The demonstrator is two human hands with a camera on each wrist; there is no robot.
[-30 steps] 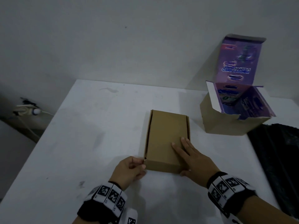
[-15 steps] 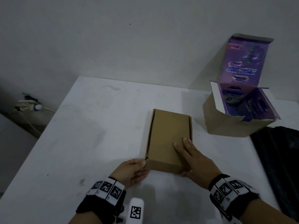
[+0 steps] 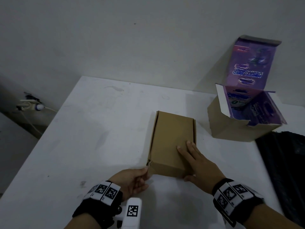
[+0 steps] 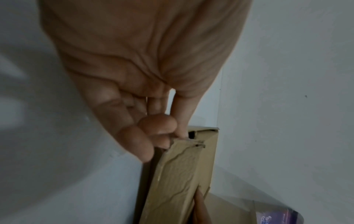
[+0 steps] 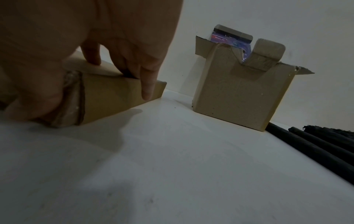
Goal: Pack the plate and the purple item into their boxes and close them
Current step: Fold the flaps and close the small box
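A flat brown box [image 3: 171, 138] lies shut in the middle of the white table [image 3: 99, 138]. My right hand [image 3: 189, 156] lies flat on the near right of its lid, fingers straight, thumb against the front face. In the right wrist view the right hand [image 5: 122, 72] presses the lid of the flat brown box [image 5: 114, 91]. My left hand [image 3: 145, 174] is at the near left corner. In the left wrist view the left hand [image 4: 172, 134] pinches the box's frayed corner [image 4: 184, 151]. An open box [image 3: 231, 128], purple-printed inside, stands at the back right. No plate shows.
A black cloth or bag [image 3: 283, 162] covers the table's right side, just past the open box. A wall runs close behind the table. Left of the table, a plug and cable [image 3: 31, 105] hang at a wall socket. The table's left half is bare white surface.
My left wrist has dropped and turned a little while its fingers stay at the box corner. The right hand stays on the lid. The view has shifted slightly.
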